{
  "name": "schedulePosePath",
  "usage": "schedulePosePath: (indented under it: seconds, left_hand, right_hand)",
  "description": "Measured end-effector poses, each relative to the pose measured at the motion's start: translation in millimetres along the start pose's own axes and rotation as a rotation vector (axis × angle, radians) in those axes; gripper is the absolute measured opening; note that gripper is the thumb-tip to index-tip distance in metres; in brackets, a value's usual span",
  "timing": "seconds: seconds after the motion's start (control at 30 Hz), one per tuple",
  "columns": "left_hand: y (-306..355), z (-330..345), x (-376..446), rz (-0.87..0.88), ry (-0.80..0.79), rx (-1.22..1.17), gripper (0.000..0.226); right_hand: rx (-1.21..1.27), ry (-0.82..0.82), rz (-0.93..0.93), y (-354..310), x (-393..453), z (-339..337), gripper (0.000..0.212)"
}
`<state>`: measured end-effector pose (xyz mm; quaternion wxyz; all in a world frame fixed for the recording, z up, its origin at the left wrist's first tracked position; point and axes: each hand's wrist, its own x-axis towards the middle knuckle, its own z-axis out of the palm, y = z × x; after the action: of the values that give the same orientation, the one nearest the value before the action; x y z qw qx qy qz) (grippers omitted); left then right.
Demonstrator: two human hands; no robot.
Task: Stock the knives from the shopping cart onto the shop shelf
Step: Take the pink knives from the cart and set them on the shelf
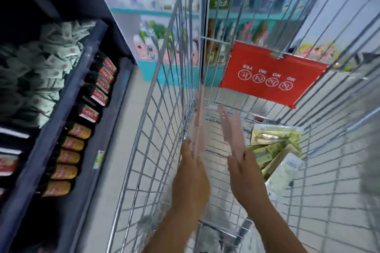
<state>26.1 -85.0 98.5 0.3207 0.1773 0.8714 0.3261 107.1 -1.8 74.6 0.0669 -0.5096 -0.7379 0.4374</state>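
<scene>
Inside the wire shopping cart (pixel 156 109), each hand grips a flat pink plastic knife: left hand (pixel 191 178) one (pixel 198 129), right hand (pixel 246 178) another (pixel 232 129), blades beyond the fingers.

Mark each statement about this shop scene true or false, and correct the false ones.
1. Each hand holds pink knives. True: left hand, right hand.
2. The hands are over the shop shelf. False: they are inside the shopping cart.
3. Green packets lie in the cart. True.
4. The red flap on the cart is blue. False: it is red with white symbols.
</scene>
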Motion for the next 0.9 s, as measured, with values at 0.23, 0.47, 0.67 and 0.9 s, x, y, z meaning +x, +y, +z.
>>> schedulePosePath:
  seconds: [0.23,0.47,0.67,0.9]
  left_hand:
    - [49.0,-88.3,-50.3,0.359,0.143,-0.152,0.060]
    - [41.0,-218.1,-111.6,0.547,0.406,-0.119,0.063]
    - [-16.3,-342.4,-174.3,0.516,0.582,-0.098,0.059]
    - [-81.8,-465.4,-243.8,0.518,0.772,-0.077,0.059]
  right_hand:
    - [0.134,0.098,-0.158,-103.6,-51.2,-49.4,0.021]
    - [0.225,0.084,-0.349,-219.9,-133.0,-36.1,0.020]
    - [0.220,0.032,-0.628,-318.4,-224.9,13.0,0.026]
    - [0.247,-0.100,-0.788,-414.9,-315.2,84.2,0.018]
